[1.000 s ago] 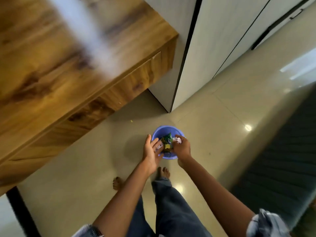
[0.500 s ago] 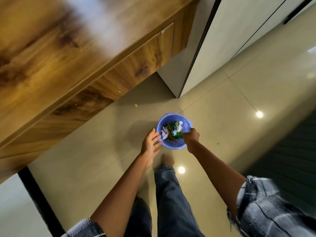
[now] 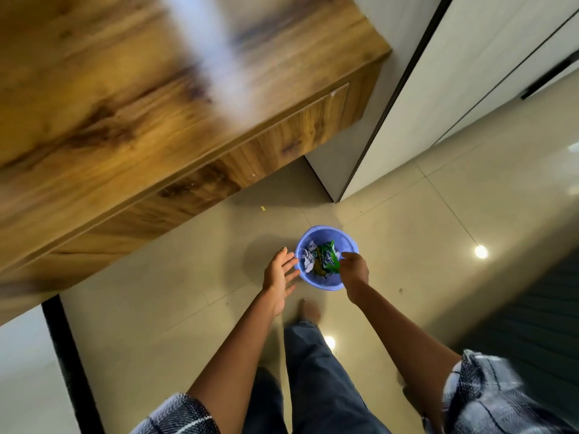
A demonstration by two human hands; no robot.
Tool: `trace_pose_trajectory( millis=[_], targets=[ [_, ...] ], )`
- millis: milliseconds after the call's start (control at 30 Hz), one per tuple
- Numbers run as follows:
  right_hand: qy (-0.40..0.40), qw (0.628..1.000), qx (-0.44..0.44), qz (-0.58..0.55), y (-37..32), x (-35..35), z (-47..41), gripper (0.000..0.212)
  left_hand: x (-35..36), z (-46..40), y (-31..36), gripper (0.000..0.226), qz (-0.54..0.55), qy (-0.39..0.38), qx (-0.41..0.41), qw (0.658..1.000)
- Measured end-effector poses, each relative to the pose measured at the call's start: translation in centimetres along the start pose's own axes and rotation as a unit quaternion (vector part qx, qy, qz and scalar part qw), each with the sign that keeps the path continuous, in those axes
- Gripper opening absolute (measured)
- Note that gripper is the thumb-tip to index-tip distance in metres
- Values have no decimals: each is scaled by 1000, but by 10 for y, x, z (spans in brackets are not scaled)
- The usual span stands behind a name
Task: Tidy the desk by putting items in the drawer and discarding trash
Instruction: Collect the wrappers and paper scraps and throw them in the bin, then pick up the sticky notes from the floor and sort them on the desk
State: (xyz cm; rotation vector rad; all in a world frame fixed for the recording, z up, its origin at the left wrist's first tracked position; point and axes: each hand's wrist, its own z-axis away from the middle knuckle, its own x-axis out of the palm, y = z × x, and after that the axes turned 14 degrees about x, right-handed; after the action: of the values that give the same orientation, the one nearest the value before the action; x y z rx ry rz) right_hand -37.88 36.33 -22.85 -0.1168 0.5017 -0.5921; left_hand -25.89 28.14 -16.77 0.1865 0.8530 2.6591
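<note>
A small blue bin point(image 3: 348, 242) stands on the tiled floor below the wooden desk point(image 3: 141, 98). Inside it lie a green wrapper point(image 3: 327, 260) and crumpled white paper point(image 3: 308, 260). My left hand point(image 3: 279, 274) is open, palm toward the bin, fingers spread just off its left rim. My right hand point(image 3: 355, 270) hangs over the right rim with curled fingers at the wrapper's edge. Whether it grips the wrapper is hidden. The desk's drawer front point(image 3: 300, 136) is shut.
White cabinet doors point(image 3: 438, 89) rise behind the bin on the right. A tiny yellow scrap point(image 3: 263, 208) lies on the floor near the desk. A black desk leg point(image 3: 69, 355) stands at left, a dark rug point(image 3: 532, 324) at right. My bare foot point(image 3: 310, 311) is just before the bin.
Both hands were inside the bin on the trash a second ago. The left hand has drawn back outside the rim and opened. The right hand has shifted to the bin's right side.
</note>
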Motion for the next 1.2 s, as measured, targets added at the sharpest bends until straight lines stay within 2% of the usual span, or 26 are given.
trace_pose_trajectory(
  millis=[233, 333, 467, 600, 700, 833, 933, 1033, 1100, 1167, 1200],
  targets=[
    [-10, 994, -78, 76, 3, 9, 45, 25, -41, 40, 0, 43, 77, 20, 33, 996],
    [-10, 988, -106, 108, 11, 16, 66, 27, -64, 60, -7, 39, 116, 40, 52, 991],
    [-81, 973, -159, 146, 35, 29, 96, 11, -109, 94, -31, 34, 200, 80, 79, 973],
    [-113, 944, -216, 223, 73, 46, 125, 14, -156, 133, -83, 44, 286, 143, 104, 942],
    [-137, 900, -277, 308, 106, 55, 147, 13, -181, 170, -132, 46, 362, 192, 111, 905],
    [-156, 812, -358, 434, 153, 63, 180, 16, -196, 227, -203, 44, 459, 238, 126, 847],
    [-151, 721, -428, 524, 190, 79, 197, 20, -204, 263, -263, 37, 502, 306, 125, 800],
    [-151, 629, -454, 613, 220, 98, 221, 21, -209, 290, -309, 33, 540, 370, 118, 747],
    [-184, 604, -456, 628, 243, 115, 236, 18, -211, 304, -336, 31, 571, 406, 113, 705],
    [-208, 595, -448, 634, 262, 134, 244, 20, -212, 316, -356, 30, 596, 431, 107, 669],
    [-216, 572, -451, 650, 271, 144, 248, 20, -212, 321, -364, 28, 610, 445, 103, 647]
  ],
)
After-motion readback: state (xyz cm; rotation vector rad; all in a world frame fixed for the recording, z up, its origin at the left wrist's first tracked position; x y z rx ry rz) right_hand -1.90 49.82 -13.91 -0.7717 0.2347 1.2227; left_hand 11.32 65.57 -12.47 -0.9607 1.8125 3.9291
